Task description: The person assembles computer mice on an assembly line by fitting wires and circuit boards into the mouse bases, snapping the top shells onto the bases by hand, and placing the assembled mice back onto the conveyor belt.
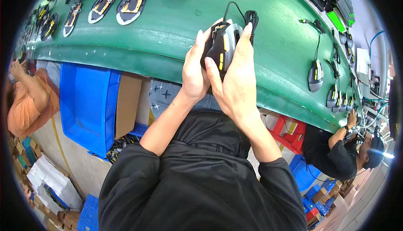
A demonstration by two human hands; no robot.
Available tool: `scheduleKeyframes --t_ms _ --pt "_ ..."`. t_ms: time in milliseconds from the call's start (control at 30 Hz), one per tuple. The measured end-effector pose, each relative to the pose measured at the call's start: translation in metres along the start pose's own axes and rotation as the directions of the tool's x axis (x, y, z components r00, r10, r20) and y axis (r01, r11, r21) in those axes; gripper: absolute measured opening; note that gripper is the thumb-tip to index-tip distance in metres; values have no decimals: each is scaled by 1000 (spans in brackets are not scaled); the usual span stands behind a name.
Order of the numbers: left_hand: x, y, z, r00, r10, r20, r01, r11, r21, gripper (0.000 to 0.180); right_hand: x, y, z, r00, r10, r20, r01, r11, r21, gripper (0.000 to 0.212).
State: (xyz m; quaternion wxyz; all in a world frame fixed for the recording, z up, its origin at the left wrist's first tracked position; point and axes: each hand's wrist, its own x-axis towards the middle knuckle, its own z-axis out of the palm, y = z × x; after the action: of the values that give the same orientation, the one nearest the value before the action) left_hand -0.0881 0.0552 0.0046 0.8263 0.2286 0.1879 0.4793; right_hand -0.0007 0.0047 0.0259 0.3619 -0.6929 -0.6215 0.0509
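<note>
A black and grey computer mouse (221, 48) with yellow side buttons is held between my two hands, above the near part of the green conveyor belt (176, 25). My left hand (196, 69) wraps its left side and underside. My right hand (239, 69) presses along its right side, the thumb lying across the near end. From the mouse's far end a black cable (235, 5) loops up and over to a tied bundle (251, 21) beside my right fingertips. Parts of the mouse's underside are hidden by my palms.
Opened mouse bodies (133, 4) lie on the belt at far left. Assembled mice (315, 76) with cables lie to the right. A blue bin (86, 105) stands at the belt's near edge, left. Co-workers sit at left (31, 101) and right (331, 151).
</note>
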Motion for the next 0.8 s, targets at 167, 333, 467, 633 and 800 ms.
scheduleKeyframes --t_ms 167,333,467,633,800 --pt "-1 -2 -2 994 82 67 -97 955 280 57 7 4 -4 968 181 171 -223 936 272 94" --pt "-4 -4 -5 991 126 -44 -114 969 218 50 0 -1 -21 978 -88 190 81 996 46 87" --pt "-3 1 -7 996 60 -59 -53 991 120 44 15 0 -33 864 443 241 -451 465 762 60" --pt "2 27 -5 948 244 206 -319 753 576 27 10 24 -37 950 283 131 -286 620 730 33" --pt "5 28 -5 886 322 333 -462 662 590 26 16 15 -42 982 179 63 -178 750 637 29"
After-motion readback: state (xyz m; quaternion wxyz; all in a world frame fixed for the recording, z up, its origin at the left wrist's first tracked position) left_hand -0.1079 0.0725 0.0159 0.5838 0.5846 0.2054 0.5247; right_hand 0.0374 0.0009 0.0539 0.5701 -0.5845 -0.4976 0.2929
